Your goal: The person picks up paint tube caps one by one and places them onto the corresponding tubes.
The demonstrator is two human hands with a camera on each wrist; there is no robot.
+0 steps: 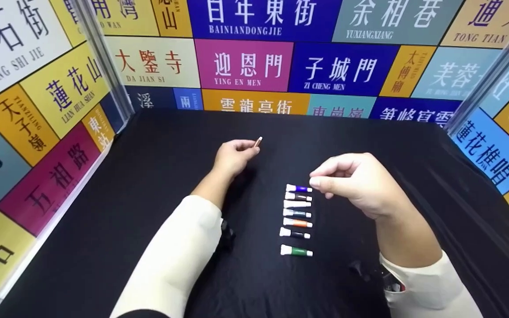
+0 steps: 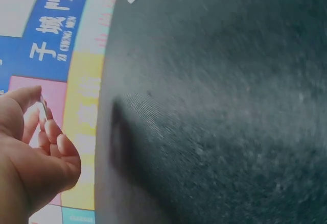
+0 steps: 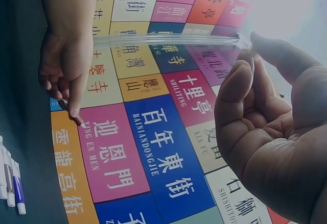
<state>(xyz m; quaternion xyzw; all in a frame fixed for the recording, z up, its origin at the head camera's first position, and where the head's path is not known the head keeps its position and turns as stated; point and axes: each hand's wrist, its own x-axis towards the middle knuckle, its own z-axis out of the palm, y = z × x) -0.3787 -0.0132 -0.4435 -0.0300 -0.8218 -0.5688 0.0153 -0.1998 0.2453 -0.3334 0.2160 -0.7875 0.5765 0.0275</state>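
Note:
My left hand [image 1: 233,157] is held out over the black cloth and pinches a small brown-orange tube with a white tip [image 1: 258,141] between thumb and fingers. In the right wrist view, that tube [image 3: 74,116] points away from the fingertips. My right hand [image 1: 351,179] hovers by the far end of a row of paint tubes, fingers loosely curled, thumb tip close to the forefinger. Nothing shows in its grasp. Nearest to it lies a purple tube [image 1: 301,189]. Towards me come several dark or white ones, an orange tube [image 1: 298,223] and, nearest me, a green tube [image 1: 298,251].
Black cloth [image 1: 170,145] covers the table under both arms. Behind and at both sides stand panels of colourful street-name signs [image 1: 243,64]. Clear plastic strips [image 1: 108,57] run down the panel corners. Small dark devices sit at both cream sleeves [image 1: 179,247].

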